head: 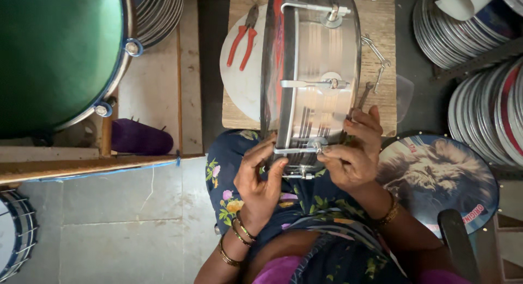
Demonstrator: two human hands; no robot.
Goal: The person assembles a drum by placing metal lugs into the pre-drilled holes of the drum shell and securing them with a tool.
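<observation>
The right hand point(354, 153) pinches the end of a metal rod point(297, 150) on the near side of a shiny metal drum point(313, 82), and the left hand point(260, 175) grips the same rod and the drum's rim from the left. The drum lies on its side, between the person's lap and a small wooden table point(381, 22). On the table, left of the drum, red pliers point(243, 36) lie on a white disc point(239, 82), and loose metal hooks point(376, 58) lie to the right.
</observation>
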